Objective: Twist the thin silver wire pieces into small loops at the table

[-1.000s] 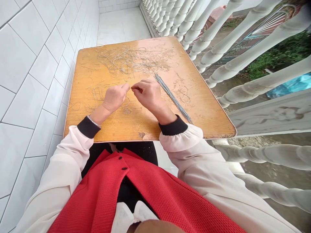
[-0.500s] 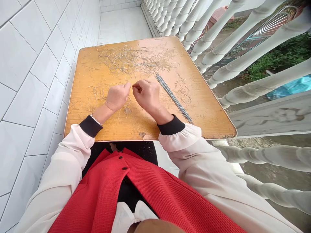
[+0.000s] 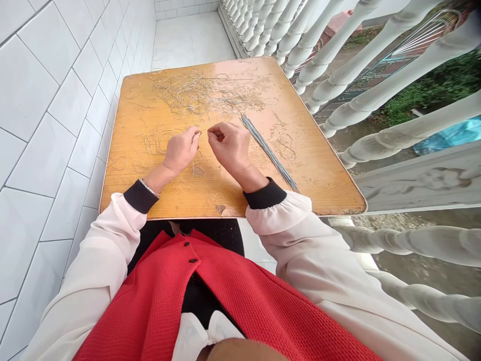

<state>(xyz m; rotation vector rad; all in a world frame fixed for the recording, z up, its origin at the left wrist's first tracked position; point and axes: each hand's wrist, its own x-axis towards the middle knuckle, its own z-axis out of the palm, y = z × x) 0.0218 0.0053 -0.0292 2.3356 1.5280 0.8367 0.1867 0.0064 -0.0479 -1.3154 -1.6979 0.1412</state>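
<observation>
Balcony surroundings close in on both sides: a white tiled wall (image 3: 48,115) runs along the left, a white tiled floor (image 3: 190,37) stretches ahead, and a white turned balustrade (image 3: 376,65) runs along the right, with green shrubs (image 3: 428,87) and a blue sheet (image 3: 449,138) beyond it.

Counter (image 3: 319,185) of orange-toned wood veneer, scuffed and chipped in places, fills the middle of the view. At its near edge, the person wears a red waffle-knit vest (image 3: 225,296) over a pale blouse with black cuffs (image 3: 265,194).

A large tangle of fine wire (image 3: 199,93) lies across the far half of the counter, and looser loops (image 3: 152,145) lie to the left, beside the left hand (image 3: 181,149). A bundle of straight wires (image 3: 268,153) lies diagonally just beyond the right hand (image 3: 229,148), not touching it.

Both hands hover above the counter, close together but not touching. Each grip is pinched, thumb against fingers, and a strand of fine wire (image 3: 203,131) appears to span the narrow gap between them, though it is almost too thin to see. A thin bangle (image 3: 149,188) circles the left wrist.
</observation>
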